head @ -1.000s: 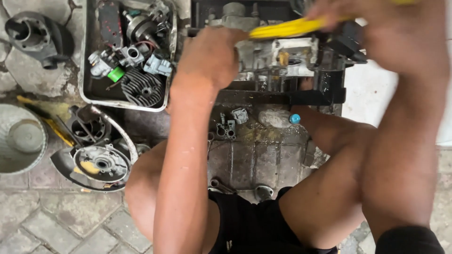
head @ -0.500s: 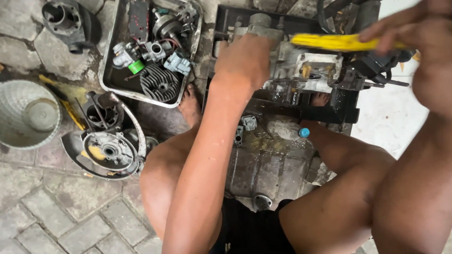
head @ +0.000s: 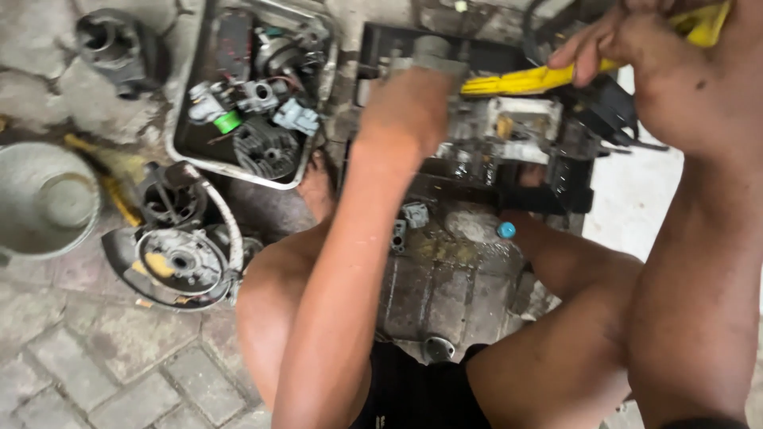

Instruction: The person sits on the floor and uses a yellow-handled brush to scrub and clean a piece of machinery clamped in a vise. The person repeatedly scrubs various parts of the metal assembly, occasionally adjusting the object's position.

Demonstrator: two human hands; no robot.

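Note:
My left hand [head: 405, 107] rests closed on the left end of a grey metal engine block [head: 509, 127] that sits in a black frame [head: 509, 195]. My right hand [head: 660, 71] grips a long yellow tool handle [head: 524, 79], which slants across the top of the engine block. What my left hand holds underneath is hidden. My bare knees flank an oily metal plate [head: 445, 278] below the engine.
A metal tray [head: 203, 163] of engine parts, with a finned cylinder head [head: 262, 147] and a green cap [head: 228, 121], lies at the upper left. A cylinder [head: 119, 44], a pale bucket [head: 44, 199], a round engine cover [head: 179, 258] and a small blue cap [head: 506, 229] lie on paving stones.
My right hand has swung the yellow handle so its far end sits higher at the right. The view shifted slightly and blurred. My left hand stays on the engine.

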